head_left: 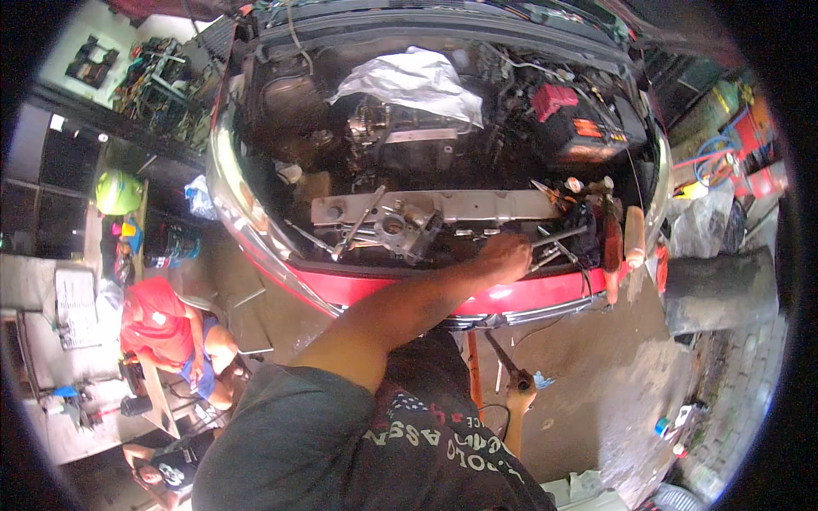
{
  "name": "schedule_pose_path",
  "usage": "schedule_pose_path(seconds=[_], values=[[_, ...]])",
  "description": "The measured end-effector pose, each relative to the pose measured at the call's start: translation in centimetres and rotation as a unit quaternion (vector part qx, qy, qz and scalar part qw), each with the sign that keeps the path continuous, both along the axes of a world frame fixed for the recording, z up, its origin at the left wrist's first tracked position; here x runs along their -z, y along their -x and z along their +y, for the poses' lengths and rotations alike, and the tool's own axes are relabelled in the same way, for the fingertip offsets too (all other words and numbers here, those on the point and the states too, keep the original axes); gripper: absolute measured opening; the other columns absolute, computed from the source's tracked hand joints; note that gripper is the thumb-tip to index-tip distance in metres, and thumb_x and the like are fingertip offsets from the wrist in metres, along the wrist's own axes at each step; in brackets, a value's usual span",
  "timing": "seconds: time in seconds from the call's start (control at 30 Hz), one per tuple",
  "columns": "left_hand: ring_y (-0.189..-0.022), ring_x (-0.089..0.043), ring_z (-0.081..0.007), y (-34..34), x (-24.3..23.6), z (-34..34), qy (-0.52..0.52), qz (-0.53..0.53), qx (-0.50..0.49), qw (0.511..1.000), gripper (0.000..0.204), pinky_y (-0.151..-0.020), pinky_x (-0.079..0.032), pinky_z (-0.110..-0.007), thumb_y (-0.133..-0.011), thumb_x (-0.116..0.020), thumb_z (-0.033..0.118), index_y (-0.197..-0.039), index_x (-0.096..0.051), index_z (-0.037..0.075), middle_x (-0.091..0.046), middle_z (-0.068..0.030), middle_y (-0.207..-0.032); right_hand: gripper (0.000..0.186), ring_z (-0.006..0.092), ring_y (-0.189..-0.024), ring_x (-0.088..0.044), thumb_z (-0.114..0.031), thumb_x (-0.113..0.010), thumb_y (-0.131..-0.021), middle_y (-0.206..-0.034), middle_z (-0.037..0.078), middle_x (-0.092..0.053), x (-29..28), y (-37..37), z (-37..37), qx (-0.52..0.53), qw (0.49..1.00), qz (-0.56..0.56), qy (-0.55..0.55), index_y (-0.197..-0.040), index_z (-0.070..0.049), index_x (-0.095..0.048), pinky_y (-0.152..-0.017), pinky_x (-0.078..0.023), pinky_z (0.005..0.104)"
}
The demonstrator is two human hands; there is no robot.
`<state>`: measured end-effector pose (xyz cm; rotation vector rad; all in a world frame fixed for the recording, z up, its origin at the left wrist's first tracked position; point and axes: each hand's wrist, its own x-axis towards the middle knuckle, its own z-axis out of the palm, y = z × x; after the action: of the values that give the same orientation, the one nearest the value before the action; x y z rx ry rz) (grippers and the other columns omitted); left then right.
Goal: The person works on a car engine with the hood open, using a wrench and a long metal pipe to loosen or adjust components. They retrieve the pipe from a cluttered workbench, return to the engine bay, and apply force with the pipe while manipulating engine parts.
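Observation:
My left hand reaches across the car's front edge with its fingers curled. A shiny metal bar tool meets the hand's right side; the fingers hide what is in the grip. Low beside my body, my right hand is closed round a long dark wrench with a round end. A metal throttle body lies on the front panel to the left of my left hand. Next to it rests a long-handled ratchet. More metal tools lie to the right of my left hand.
White sheeting covers part of the engine. A battery sits at the bay's right. The red bumper bounds the near side. A person in a red shirt sits at the left; another person is lower left.

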<state>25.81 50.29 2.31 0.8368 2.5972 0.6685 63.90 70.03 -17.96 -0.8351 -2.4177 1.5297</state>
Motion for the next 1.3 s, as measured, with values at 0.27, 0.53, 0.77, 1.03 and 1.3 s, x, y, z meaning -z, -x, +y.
schedule_pose_path(seconds=[0.27,0.53,0.77,1.03,1.3], values=[[-0.076,-0.064,-0.0478,-0.6,-9.5,-22.4,-0.117,0.044,-0.24,0.963,0.045,-0.071,-0.052,-0.054,-0.1,-0.049,0.041,-0.101,-0.065,-0.002,-0.066,-0.0267,-0.08,0.019,0.0165,-0.072,-0.064,-0.011,-0.073,-0.086,-0.089,0.007,-0.066,-3.2,2.8,-1.5,0.052,0.987,-0.047,0.142,-0.101,-0.002,-0.065,-0.05,-0.057,0.0295],[-0.085,-0.068,-0.046,6.6,0.8,-44.4,0.167,0.063,-0.33,0.927,0.035,-0.077,-0.056,-0.051,-0.089,-0.062,0.032,-0.091,-0.067,-0.003,-0.068,-0.0272,-0.082,0.022,0.0193,-0.088,-0.062,-0.016,-0.073,-0.087,-0.1,0.005,-0.064,-4.5,3.8,-2.4,0.172,0.965,-0.118,0.161,-0.105,-0.008,-0.064,-0.062,-0.058,0.0377],[-0.097,-0.07,-0.0366,11.3,10.7,-45.0,0.223,0.036,-0.262,0.938,0.029,-0.082,-0.058,-0.045,-0.083,-0.066,0.022,-0.099,-0.068,-0.002,-0.069,-0.0241,-0.104,0.024,0.0191,-0.093,-0.061,-0.016,-0.073,-0.089,-0.102,0.004,-0.064,-5.2,5.0,-3.0,0.219,0.947,-0.169,0.164,-0.109,-0.008,-0.062,-0.068,-0.057,0.0383],[-0.101,-0.069,-0.0371,12.9,7.8,-38.9,0.309,-0.063,-0.322,0.893,0.022,-0.081,-0.059,-0.043,-0.084,-0.064,0.015,-0.1,-0.071,0.002,-0.068,-0.0234,-0.11,0.03,0.0189,-0.101,-0.06,-0.021,-0.072,-0.09,-0.111,0.004,-0.064,-7.0,5.6,-2.8,0.235,0.937,-0.17,0.194,-0.116,-0.009,-0.062,-0.076,-0.056,0.0406],[-0.105,-0.068,-0.035,14.5,9.9,-35.0,0.275,-0.148,-0.384,0.869,0.025,-0.085,-0.058,-0.044,-0.088,-0.064,0.016,-0.106,-0.072,0.002,-0.069,-0.0205,-0.111,0.033,0.0191,-0.105,-0.058,-0.022,-0.074,-0.088,-0.111,0.004,-0.063,-7.5,7.2,-2.2,0.25,0.938,-0.143,0.193,-0.117,-0.01,-0.061,-0.077,-0.054,0.0399]])
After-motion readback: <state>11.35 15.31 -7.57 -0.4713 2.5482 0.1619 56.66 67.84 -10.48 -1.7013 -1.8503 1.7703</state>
